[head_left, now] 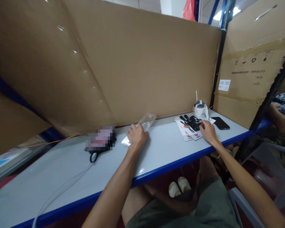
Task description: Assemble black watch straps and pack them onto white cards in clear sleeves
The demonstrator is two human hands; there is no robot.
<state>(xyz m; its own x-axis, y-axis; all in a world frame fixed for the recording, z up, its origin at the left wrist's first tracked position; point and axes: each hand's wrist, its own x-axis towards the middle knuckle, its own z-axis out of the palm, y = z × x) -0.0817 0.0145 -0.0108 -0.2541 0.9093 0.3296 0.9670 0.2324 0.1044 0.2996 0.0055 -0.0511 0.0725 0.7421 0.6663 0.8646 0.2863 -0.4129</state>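
Note:
My left hand rests on the table with its fingers bent over a clear plastic bag, whose crinkled upper part sticks out beyond the knuckles. Farther right, my right hand has its fingertips curled at the edge of several slim black objects; their exact kind is too small to make out. Those black pieces lie in a cluster on top of white printed cards. Part of the cluster is hidden behind my right fingers.
A black phone lies right of the cards, and a lidded cup with a straw stands behind them. At left, a blurred-out device trails a white cable. Cardboard walls enclose the table. Another person's arm shows far right.

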